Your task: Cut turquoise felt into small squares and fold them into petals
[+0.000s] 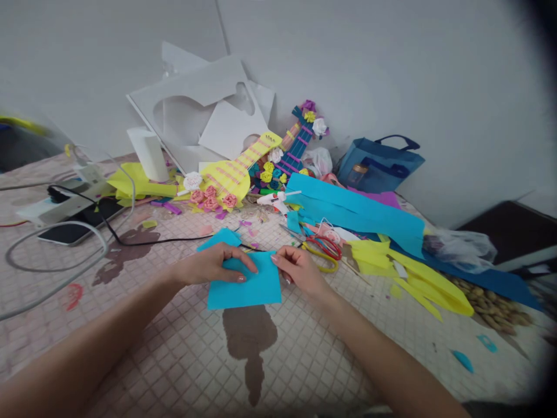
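Observation:
A bright blue square of crepe paper (256, 284) lies on the table in front of me. My left hand (217, 264) rests on its left part, thumb and index finger apart and stretched over the sheet; the other fingers are mostly hidden. At the upper right edge of the square, my right hand (296, 269) pinches the paper between thumb and fingers. Behind my left hand lies another blue paper piece (225, 237). Red-handled scissors (324, 247) and yellow-handled scissors (328, 266) lie just beyond my right hand.
A glue gun (275, 200) lies behind the scissors. Yellow and blue paper guitars (226, 177) with paper flowers lean at the back. Long blue crepe paper (357, 209) and yellow strips (418, 278) cover the right side. A phone (80, 223), cables and power strip are left.

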